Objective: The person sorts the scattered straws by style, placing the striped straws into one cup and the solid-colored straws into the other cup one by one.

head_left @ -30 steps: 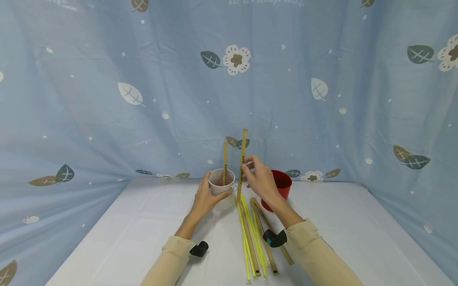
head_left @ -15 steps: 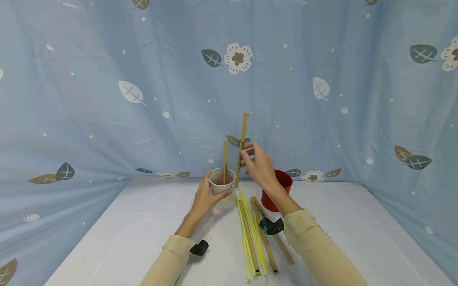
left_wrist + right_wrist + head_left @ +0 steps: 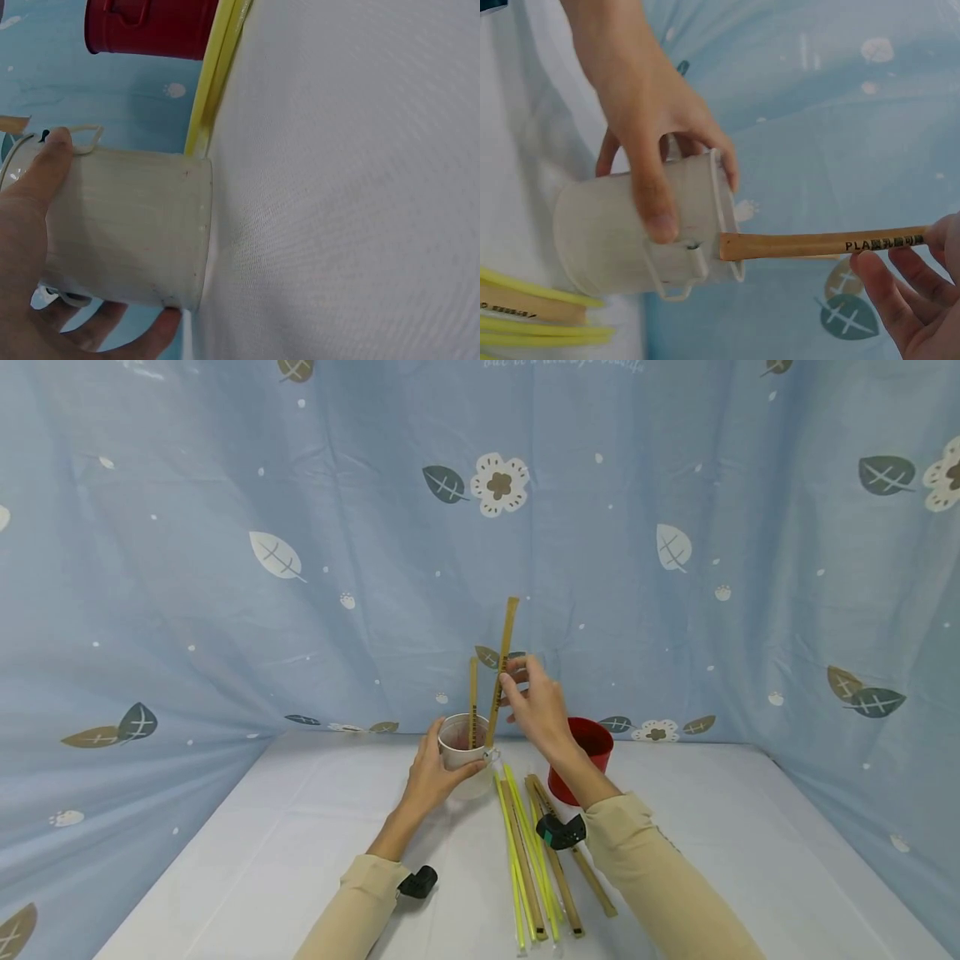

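Observation:
My left hand (image 3: 431, 777) grips a white metal bucket (image 3: 131, 225) with small side handles, thumb near the rim and fingers on its far side. One brown paper-wrapped straw (image 3: 473, 685) stands upright inside it. Between thumb and fingers, my right hand (image 3: 543, 706) pinches another paper-wrapped straw (image 3: 802, 244) with black print. That straw leans slightly, its lower end right at the bucket's rim beside the handle, as the right wrist view shows.
On the white table, several yellow straws (image 3: 516, 868) and brown paper-wrapped straws (image 3: 570, 902) lie between my forearms. Behind my right wrist stands a red bucket (image 3: 598, 763). A blue patterned curtain (image 3: 360, 610) hangs at the back.
My right hand has lifted the paper-wrapped straw up from the pile and moved it left to the white bucket's rim. My left hand has stayed on the bucket.

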